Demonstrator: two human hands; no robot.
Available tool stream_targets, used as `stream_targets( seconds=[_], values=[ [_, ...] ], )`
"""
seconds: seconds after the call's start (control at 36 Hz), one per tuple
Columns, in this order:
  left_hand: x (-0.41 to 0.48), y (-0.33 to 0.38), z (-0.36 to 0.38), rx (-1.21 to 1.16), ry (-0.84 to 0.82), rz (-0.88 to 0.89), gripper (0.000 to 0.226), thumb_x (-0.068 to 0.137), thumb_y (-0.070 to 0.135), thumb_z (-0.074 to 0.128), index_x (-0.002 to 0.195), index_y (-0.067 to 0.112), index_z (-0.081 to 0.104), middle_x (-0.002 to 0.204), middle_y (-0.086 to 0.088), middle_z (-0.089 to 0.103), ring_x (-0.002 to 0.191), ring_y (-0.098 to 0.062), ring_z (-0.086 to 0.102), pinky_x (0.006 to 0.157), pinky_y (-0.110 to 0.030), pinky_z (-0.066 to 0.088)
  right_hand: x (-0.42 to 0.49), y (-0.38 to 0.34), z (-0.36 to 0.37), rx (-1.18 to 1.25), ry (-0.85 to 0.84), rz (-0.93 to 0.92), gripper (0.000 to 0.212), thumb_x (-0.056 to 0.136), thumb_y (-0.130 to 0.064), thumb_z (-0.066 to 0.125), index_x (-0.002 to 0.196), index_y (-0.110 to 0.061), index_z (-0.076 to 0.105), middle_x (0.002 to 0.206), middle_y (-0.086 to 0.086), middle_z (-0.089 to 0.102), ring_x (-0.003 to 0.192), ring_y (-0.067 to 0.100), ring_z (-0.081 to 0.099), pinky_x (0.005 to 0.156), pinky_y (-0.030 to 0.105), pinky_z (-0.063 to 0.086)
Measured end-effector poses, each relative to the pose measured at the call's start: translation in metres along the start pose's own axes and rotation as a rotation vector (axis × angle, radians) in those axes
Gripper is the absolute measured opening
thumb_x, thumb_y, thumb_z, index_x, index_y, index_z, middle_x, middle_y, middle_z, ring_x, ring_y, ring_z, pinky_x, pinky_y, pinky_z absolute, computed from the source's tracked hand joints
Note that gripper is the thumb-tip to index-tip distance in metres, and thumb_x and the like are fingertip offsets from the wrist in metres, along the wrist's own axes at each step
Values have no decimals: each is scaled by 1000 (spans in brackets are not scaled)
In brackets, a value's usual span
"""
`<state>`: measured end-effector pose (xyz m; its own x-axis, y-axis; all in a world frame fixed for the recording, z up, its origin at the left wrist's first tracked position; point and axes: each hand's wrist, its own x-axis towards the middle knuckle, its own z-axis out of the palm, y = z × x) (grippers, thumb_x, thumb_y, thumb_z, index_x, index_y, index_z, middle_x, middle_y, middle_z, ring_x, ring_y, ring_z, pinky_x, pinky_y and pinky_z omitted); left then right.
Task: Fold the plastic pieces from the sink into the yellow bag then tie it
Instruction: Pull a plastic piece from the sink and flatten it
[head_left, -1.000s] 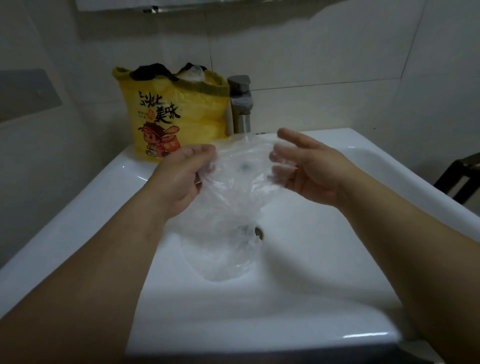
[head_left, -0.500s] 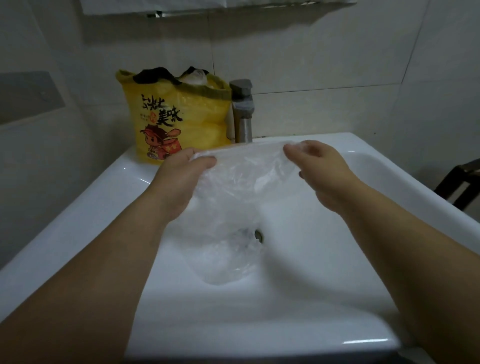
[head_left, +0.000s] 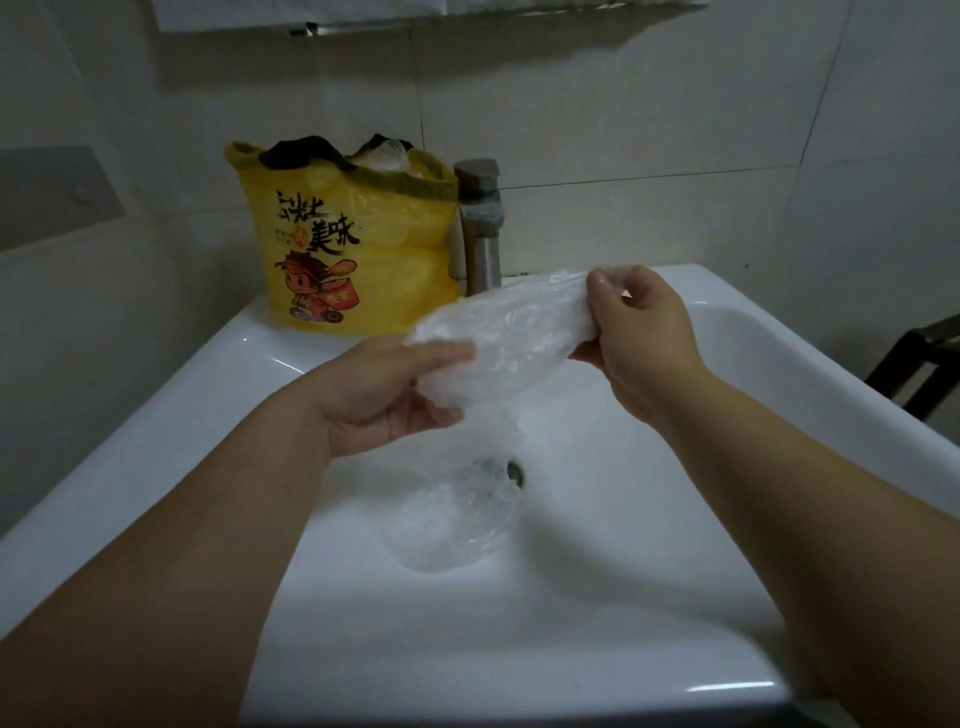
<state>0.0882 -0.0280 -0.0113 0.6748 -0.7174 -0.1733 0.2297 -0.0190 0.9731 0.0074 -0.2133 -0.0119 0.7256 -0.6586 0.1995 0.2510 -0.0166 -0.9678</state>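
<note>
- Progress sits partway, by my reading: one clear plastic piece (head_left: 509, 332) is held above the sink (head_left: 727, 597), bunched into a loose band and not yet a neat fold.
- The left hand (head_left: 395, 395) pinches the piece's near end, thumb laid on top and fingers curled beneath it.
- The right hand (head_left: 639, 332) grips the far end, fingers curled round the crinkled film and thumb pressing in from below.
- Between the hands the film slants up toward the right. A tail of it droops into the basin and ends in a crumpled heap just beside the drain (head_left: 515, 470). I cannot tell whether that heap is the same sheet or a second piece.
- The yellow bag (head_left: 353, 249) stands upright on the sink's back left ledge, right beside the tap (head_left: 480, 228). Its mouth is open and untied, with dark and clear material showing at the top, so some filling seems done.
- Left to do, as I judge it: finish folding this piece, put it in the bag, deal with anything remaining in the basin, then tie the bag's mouth.
</note>
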Motion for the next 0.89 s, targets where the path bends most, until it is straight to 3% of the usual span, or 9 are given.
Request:
stream_targets(
  seconds=[0.14, 0.28, 0.42, 0.47, 0.58, 0.67, 0.75, 0.83, 0.89],
  values=[
    [3, 7, -7, -114, 211, 132, 15, 88, -3, 58, 78, 8, 60, 70, -3, 64, 60, -5, 61, 55, -15, 53, 2, -6, -7, 72, -55, 92, 7, 99, -11, 49, 98, -9, 56, 85, 8, 54, 74, 19, 56, 60, 26, 59],
    [6, 11, -18, -418, 345, 213, 19, 93, 4, 50, 84, 17, 60, 81, 3, 67, 81, -12, 63, 76, -42, 53, -1, -10, -15, 13, -383, 236, 30, 91, 0, 58, 121, -5, 54, 88, 11, 57, 71, 19, 55, 64, 30, 60],
    [7, 11, -10, -374, 294, 289, 26, 96, -6, 41, 85, 11, 59, 67, 0, 68, 55, -4, 64, 53, -17, 53, -3, -18, -20, -94, -618, 388, 46, 78, -7, 70, 121, -13, 56, 111, 12, 65, 87, 25, 68, 69, 34, 60],
    [9, 8, -7, -298, 317, 303, 24, 95, -6, 44, 89, 10, 60, 73, 0, 68, 58, -3, 64, 54, -15, 52, -6, -19, -18, -181, -696, 410, 45, 69, -16, 73, 112, -7, 61, 95, 6, 68, 72, 15, 69, 60, 25, 56],
    [9, 12, -7, -407, 286, 399, 13, 97, 14, 52, 92, 10, 64, 79, 2, 70, 77, -8, 66, 65, -18, 56, -14, -11, -9, -333, -640, 331, 10, 84, -9, 69, 81, -2, 63, 58, 3, 57, 44, 5, 50, 44, 16, 42],
    [4, 11, -10, -431, 9, 455, 71, 82, 65, 54, 133, 16, 55, 130, -7, 63, 121, -26, 59, 103, -42, 46, -18, -9, 4, -74, -574, 352, 8, 88, -5, 63, 81, -2, 61, 60, 3, 57, 45, 5, 49, 43, 15, 41],
    [6, -12, 12, -81, -174, 164, 115, 42, 77, 77, 135, 13, 52, 129, -7, 62, 121, -25, 57, 103, -44, 43, -26, -5, 18, 47, -584, 372, 8, 91, -2, 59, 84, 0, 61, 67, 7, 60, 48, 8, 51, 41, 15, 41],
    [11, -21, 40, 8, -102, 105, 57, 62, 49, 84, 99, 9, 67, 89, -3, 72, 85, -17, 66, 70, -26, 55, -34, 3, 26, -71, -553, 299, 8, 92, 0, 55, 90, 4, 62, 74, 13, 61, 52, 11, 54, 44, 17, 42],
    [16, -16, 43, -114, 20, 156, 27, 78, 34, 70, 92, 11, 68, 87, -2, 72, 82, -15, 67, 63, -23, 55, -35, 5, 27, -95, -518, 269, 6, 92, -3, 58, 89, 1, 62, 73, 11, 59, 56, 13, 52, 46, 18, 43]
  ],
)
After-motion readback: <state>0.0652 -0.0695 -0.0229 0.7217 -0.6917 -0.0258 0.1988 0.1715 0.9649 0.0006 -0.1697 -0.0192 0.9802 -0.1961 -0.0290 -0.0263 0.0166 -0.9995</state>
